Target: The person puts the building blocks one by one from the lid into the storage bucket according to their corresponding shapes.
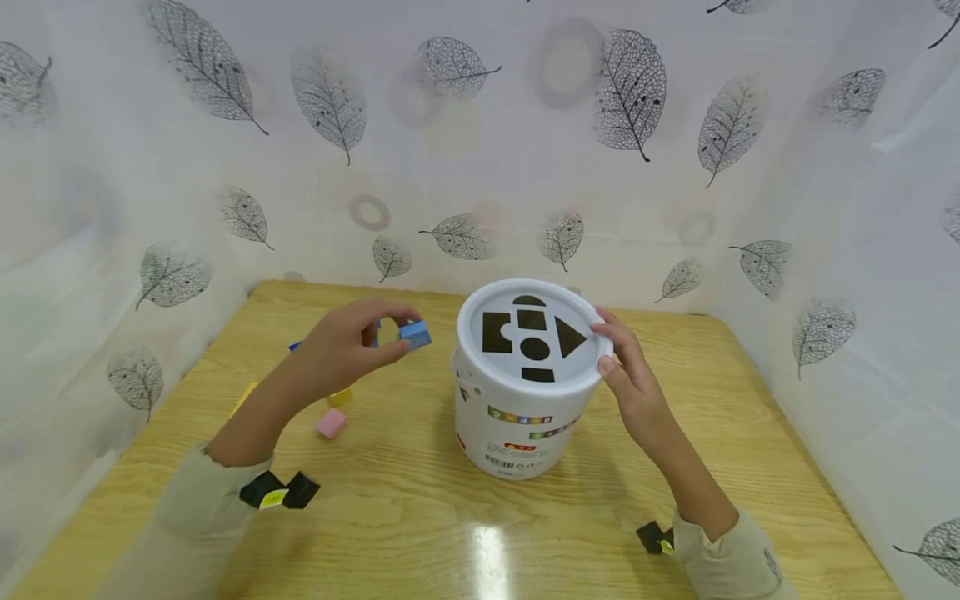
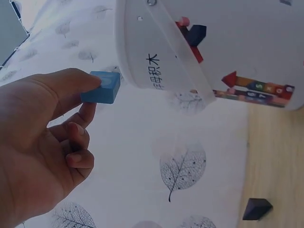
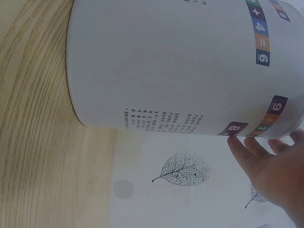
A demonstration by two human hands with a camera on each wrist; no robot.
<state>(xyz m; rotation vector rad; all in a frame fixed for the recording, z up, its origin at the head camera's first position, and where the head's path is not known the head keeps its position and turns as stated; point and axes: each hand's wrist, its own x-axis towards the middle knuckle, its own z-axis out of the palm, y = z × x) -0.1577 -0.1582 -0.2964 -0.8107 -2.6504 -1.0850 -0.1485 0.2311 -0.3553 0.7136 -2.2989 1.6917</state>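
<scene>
My left hand (image 1: 341,350) pinches a small light-blue block (image 1: 416,335) between thumb and fingertips, in the air just left of the bucket. In the left wrist view the block (image 2: 102,87) is close beside the bucket's rim, apart from the shape holes. A white bucket (image 1: 517,425) stands upright on the table, its lid (image 1: 504,302) cut with several dark holes, among them a triangle, a circle and a half-round. My right hand (image 1: 636,387) touches the bucket's right rim with fingers fairly straight; in the right wrist view fingertips (image 3: 235,142) meet the printed side.
Left of the bucket on the wooden table (image 1: 420,517) lie a pink block (image 1: 331,423), a yellow block (image 1: 341,397) and another yellow piece (image 1: 243,397). A dark block (image 2: 258,209) shows in the left wrist view. A leaf-patterned sheet (image 1: 480,167) hangs behind.
</scene>
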